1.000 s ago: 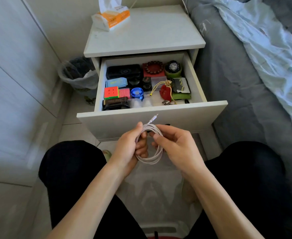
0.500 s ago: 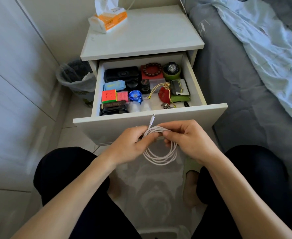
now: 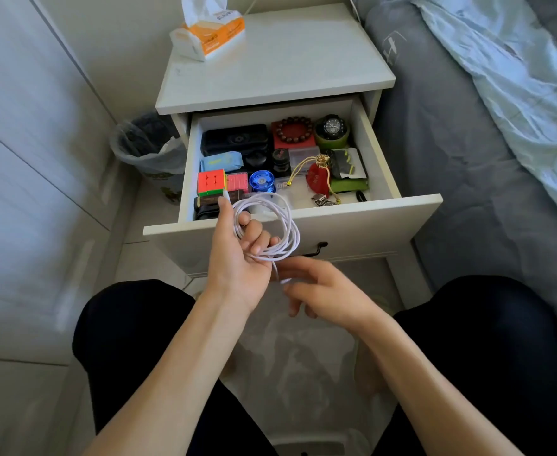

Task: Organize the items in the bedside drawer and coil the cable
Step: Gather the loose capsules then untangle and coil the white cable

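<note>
Left hand: raised before the drawer front, fingers curled through the coiled white cable, which is held there.
Right hand: blurred, just below the coil; a loose cable end seems pinched, but this cannot be told.
Drawer: pulled open, filled with small items, among them a colourful cube.
Surface: a tissue pack is carried.
</note>
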A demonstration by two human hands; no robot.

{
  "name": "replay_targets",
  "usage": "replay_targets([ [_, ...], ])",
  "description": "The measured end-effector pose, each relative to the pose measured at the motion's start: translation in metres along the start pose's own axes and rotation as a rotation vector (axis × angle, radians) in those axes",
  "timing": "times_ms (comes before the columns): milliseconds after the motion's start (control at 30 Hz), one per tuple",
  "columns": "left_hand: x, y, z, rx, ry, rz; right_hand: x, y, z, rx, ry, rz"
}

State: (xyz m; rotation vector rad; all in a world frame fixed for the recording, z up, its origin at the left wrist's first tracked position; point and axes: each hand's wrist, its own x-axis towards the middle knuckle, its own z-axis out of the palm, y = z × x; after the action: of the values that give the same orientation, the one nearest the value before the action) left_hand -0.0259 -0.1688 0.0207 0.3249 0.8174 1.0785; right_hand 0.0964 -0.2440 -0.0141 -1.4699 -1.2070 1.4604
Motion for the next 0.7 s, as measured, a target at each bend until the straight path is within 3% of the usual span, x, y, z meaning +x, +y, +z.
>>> replay_targets([
  [100, 0.0, 0.003, -0.005, 0.004, 0.015, 0.023, 0.002, 0.003, 0.003, -0.113, -0.016, -0.028],
  [267, 0.002, 0.006, -0.014, 0.192, 0.076, 0.063, -0.006, 0.009, -0.013, -0.569, 0.223, -0.075],
  [333, -0.002, 0.003, -0.012, 0.248, 0.08, 0.051, -0.013, 0.009, -0.017, -0.647, 0.257, -0.05],
  [433, -0.007, 0.001, -0.012, 0.28, 0.049, 0.01, -0.023, 0.009, -0.017, -0.516, 0.291, -0.053],
  [600, -0.018, -0.005, -0.018, 0.386, -0.095, -0.148, -0.034, 0.006, -0.001, -0.285, 0.559, -0.198],
  [700, -0.023, -0.014, -0.022, 0.437, -0.177, -0.224, -0.035, 0.001, 0.01, -0.13, 0.587, -0.218],
])
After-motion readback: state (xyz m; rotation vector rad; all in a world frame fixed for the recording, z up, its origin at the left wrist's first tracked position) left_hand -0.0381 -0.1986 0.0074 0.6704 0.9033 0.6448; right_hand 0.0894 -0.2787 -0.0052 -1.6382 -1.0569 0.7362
